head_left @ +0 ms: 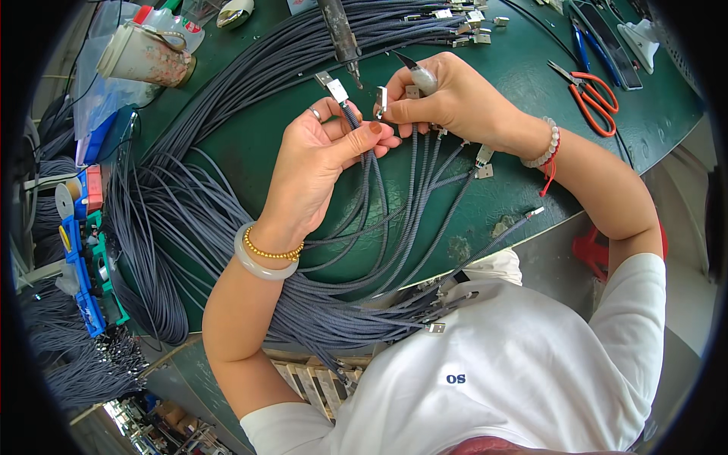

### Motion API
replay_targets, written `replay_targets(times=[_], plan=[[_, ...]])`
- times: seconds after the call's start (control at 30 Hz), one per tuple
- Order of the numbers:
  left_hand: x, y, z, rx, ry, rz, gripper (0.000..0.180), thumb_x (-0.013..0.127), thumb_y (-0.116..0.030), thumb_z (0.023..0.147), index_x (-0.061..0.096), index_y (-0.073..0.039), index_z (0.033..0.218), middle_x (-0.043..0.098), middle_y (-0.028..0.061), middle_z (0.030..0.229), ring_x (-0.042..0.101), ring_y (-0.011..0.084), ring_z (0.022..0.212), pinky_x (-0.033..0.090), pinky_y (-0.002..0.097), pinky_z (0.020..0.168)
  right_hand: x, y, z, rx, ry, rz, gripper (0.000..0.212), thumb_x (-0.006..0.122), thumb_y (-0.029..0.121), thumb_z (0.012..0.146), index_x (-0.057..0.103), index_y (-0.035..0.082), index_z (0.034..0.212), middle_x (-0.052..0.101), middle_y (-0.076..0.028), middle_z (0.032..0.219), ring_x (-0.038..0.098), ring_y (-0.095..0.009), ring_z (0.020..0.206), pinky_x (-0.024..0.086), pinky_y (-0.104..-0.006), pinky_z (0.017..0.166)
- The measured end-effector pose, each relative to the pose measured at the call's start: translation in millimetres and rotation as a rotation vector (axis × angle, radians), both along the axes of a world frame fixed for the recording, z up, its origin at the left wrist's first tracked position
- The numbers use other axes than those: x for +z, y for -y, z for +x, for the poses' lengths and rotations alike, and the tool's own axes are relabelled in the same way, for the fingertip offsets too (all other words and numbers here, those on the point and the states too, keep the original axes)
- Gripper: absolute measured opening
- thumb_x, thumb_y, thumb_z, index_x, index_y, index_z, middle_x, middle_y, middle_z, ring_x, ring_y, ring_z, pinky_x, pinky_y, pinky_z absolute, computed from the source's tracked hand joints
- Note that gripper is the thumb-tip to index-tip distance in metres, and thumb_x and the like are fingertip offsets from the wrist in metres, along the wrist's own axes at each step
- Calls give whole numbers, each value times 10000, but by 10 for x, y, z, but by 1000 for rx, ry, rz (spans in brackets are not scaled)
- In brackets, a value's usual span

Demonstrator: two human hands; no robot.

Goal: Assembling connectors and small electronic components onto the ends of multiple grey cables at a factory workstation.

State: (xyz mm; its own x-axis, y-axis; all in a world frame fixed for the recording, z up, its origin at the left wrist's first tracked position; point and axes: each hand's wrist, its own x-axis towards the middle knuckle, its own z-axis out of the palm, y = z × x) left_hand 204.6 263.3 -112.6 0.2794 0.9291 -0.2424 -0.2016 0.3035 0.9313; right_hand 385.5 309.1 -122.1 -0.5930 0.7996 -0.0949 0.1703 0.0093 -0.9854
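Observation:
Between the thumb and fingers of my left hand [322,155] are grey braided cables [365,171]; a metal USB plug [337,89] with a white face stands above those fingertips. Close beside it, my right hand [447,95] pinches a small metal USB plug [381,100] at its thumb and forefinger. The same hand also keeps a dark pointed tool [422,76] with a whitish wrapped grip, its tip aimed up and left. Just beyond both hands hangs a soldering iron [341,38], tip downward. More plug-ended cables [417,182] run under my right hand.
A thick bundle of grey cables [250,83] curves across the green table [523,98]; another cable bundle [341,311] lies near my lap. Orange-handled scissors [595,102], blue-handled pliers [591,49] and a phone-like slab [610,45] lie right. A cup [148,57] and blue bins [83,273] stand left.

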Motion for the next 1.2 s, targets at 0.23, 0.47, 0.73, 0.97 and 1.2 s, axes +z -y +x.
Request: replay_targets(times=[0.23,0.47,0.73,0.97,1.2], plan=[[-48,1,-39,90,0,-3,232,646,6,731,438,-29,828,603,114,778,611,172,730,488,245,688,81,7,21,27,-22,-47,131,629,153,771,632,24,793,593,10,683,465,-18,542,336,-155,478],[-62,24,-39,118,-46,54,285,680,23,689,434,-45,817,601,110,765,592,152,683,475,242,665,68,3,-11,34,-33,-78,129,628,107,718,639,-10,772,617,-50,728,558,-88,696,423,-201,682],[-55,49,-57,88,-31,45,250,647,8,728,413,-50,794,610,134,783,612,184,732,481,253,679,56,60,-38,-2,37,-31,126,623,151,757,627,25,757,578,5,651,471,-23,543,339,-168,481],[-45,68,-6,16,32,-21,242,612,-27,775,377,-56,824,612,158,797,620,213,773,484,259,699,-37,89,-15,-82,104,175,133,620,125,752,615,-8,753,574,-3,640,476,-32,563,356,-179,498],[7,63,88,36,-20,-5,180,579,-33,800,402,-44,833,609,158,829,617,214,798,481,268,726,-9,11,122,-85,164,302,145,599,114,775,612,-30,785,592,-31,683,521,-54,597,415,-208,552]])
